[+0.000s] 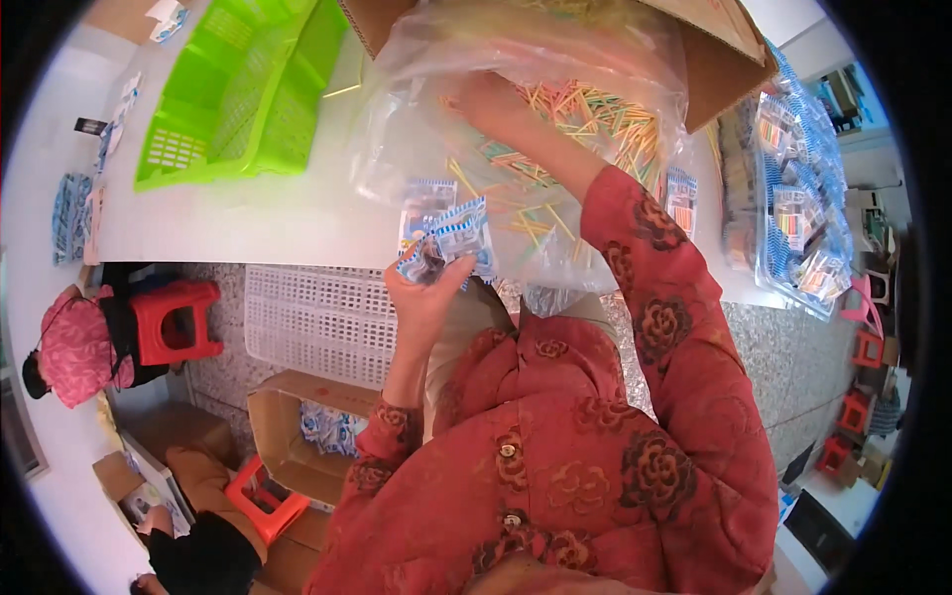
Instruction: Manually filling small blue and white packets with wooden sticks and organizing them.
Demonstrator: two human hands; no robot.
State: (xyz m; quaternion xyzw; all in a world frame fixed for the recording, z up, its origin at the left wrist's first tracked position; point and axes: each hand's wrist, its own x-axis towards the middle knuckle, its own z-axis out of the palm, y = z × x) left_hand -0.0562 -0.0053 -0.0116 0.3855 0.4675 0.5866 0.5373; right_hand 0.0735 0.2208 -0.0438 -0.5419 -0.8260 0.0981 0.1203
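My left hand point(421, 297) is closed around small blue-and-white printed packets point(461, 236), held above the table's near edge. Another packet point(428, 194) lies just beyond them on the table. My right hand point(488, 104) reaches forward over a large clear plastic bag point(397, 129) spread open on the table. Its fingers are blurred and partly lost against the plastic, so I cannot make out a hold. Beside that hand, thin coloured sticks point(605, 119) in yellow, orange, pink and green lie heaped in the bag, with several scattered toward me.
A cardboard box point(729, 50) stands behind the bag. At the left is a green basket point(283, 109); at the right, a clear bag of filled packets point(793, 198). Below are a white crate point(317, 322), an open carton point(273, 436) and red stools point(178, 322). A person point(208, 545) sits at lower left.
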